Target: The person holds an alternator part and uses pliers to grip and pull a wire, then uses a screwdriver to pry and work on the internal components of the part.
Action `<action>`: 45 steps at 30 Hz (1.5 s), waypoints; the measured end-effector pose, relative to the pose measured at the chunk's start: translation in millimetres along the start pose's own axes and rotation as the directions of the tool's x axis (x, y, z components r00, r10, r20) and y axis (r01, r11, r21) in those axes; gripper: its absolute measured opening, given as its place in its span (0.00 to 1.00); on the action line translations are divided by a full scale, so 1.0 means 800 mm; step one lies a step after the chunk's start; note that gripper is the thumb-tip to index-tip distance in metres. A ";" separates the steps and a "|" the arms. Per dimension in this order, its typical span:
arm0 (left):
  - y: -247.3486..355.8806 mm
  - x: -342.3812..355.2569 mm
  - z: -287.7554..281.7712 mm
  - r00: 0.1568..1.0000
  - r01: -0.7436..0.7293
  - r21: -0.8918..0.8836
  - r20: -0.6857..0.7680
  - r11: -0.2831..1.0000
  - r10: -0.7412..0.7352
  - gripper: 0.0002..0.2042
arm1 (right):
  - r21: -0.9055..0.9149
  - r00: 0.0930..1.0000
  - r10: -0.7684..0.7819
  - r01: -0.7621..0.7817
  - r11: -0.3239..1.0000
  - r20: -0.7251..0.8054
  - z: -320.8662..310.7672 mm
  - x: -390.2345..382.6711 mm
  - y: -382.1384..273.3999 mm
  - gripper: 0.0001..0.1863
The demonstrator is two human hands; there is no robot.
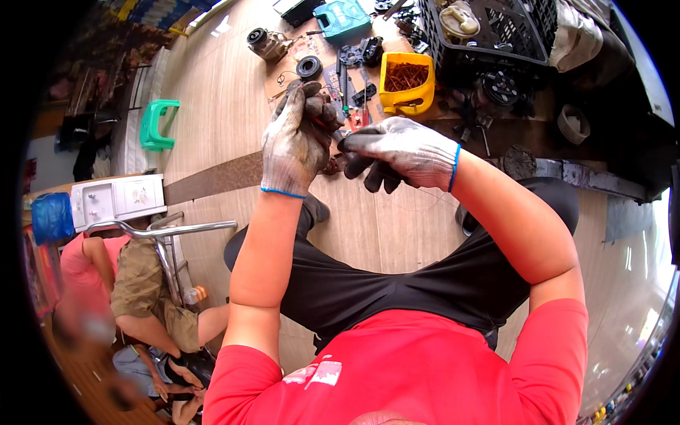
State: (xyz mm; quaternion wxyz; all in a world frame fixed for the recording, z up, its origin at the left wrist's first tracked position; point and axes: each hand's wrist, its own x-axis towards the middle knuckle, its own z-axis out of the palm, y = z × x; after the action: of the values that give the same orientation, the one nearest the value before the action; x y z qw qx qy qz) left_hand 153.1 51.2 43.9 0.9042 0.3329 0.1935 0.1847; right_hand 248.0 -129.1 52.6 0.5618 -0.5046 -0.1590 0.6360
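Note:
My left hand (296, 138), in a grimy white knit glove with a blue cuff, is closed round a small dark reddish part (327, 117), mostly hidden by its fingers. Just right of it, my right hand (399, 152), gloved alike, has thumb and forefinger drawn together and the other fingers curled; what they pinch, if anything, is hidden. Cardboard (273, 79) beyond my hands bears long tools, a black ring-shaped part (309, 68), loose dark parts and a teal case (340, 20). A yellow container (406, 83) full of rusty fasteners stands beyond my right hand.
A black crate (464, 57) with parts stands at upper right, a metal unit (265, 44) at upper left. A green stool (159, 125) and chrome bars (191, 227) are left of me. Two other people (149, 269) (152, 372) are at lower left.

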 end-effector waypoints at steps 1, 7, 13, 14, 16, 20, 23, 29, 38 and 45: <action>-0.002 0.001 -0.001 1.000 -0.026 0.019 0.012 0.999 0.026 0.12 | 0.092 0.999 -0.003 0.006 0.996 -0.032 0.001 0.002 0.002 0.23; -0.004 0.001 -0.008 0.993 -0.100 0.057 -0.056 0.993 0.103 0.12 | -0.275 0.979 -0.112 0.156 0.949 0.169 0.005 -0.003 -0.001 0.11; 0.013 -0.001 -0.005 0.997 -0.057 -0.059 -0.048 0.997 0.054 0.14 | -0.648 0.926 -0.326 0.368 0.667 0.190 -0.004 0.015 0.004 0.18; 0.015 -0.004 0.001 0.998 -0.033 -0.078 -0.057 0.996 0.029 0.14 | -0.629 0.920 -0.348 0.380 0.678 0.181 -0.017 0.029 0.018 0.18; 0.014 -0.009 0.006 0.993 0.012 -0.088 -0.113 0.996 -0.022 0.14 | -0.659 0.902 -0.374 0.416 0.626 0.215 -0.031 0.038 0.017 0.19; 0.028 -0.017 -0.001 0.964 0.158 0.116 0.197 0.981 -0.179 0.15 | -0.599 0.932 -0.307 0.358 0.716 0.190 -0.047 0.034 -0.003 0.09; 0.040 -0.035 0.008 0.903 0.200 0.437 0.265 0.877 -0.338 0.13 | -0.516 0.963 -0.242 0.267 0.814 0.116 -0.057 0.029 -0.014 0.11; 0.028 -0.040 0.022 0.908 0.190 0.854 0.036 0.485 -0.418 0.13 | -0.921 0.837 -0.429 0.388 0.029 0.339 -0.060 0.012 -0.042 0.18; 0.004 -0.022 0.007 0.989 0.140 0.670 -0.056 0.729 -0.138 0.16 | -0.710 0.898 -0.426 0.369 0.600 0.106 -0.032 0.023 -0.017 0.11; -0.005 -0.008 0.005 0.993 0.009 0.027 -0.122 1.000 -0.006 0.15 | -0.595 0.923 -0.383 0.288 0.751 -0.037 0.001 0.017 -0.001 0.11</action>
State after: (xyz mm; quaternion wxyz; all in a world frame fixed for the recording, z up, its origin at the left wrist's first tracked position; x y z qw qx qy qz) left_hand 150.4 43.8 45.5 0.8868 0.3327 0.2519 0.1987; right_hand 249.4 -116.5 46.8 0.4974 -0.6623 -0.3883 0.4040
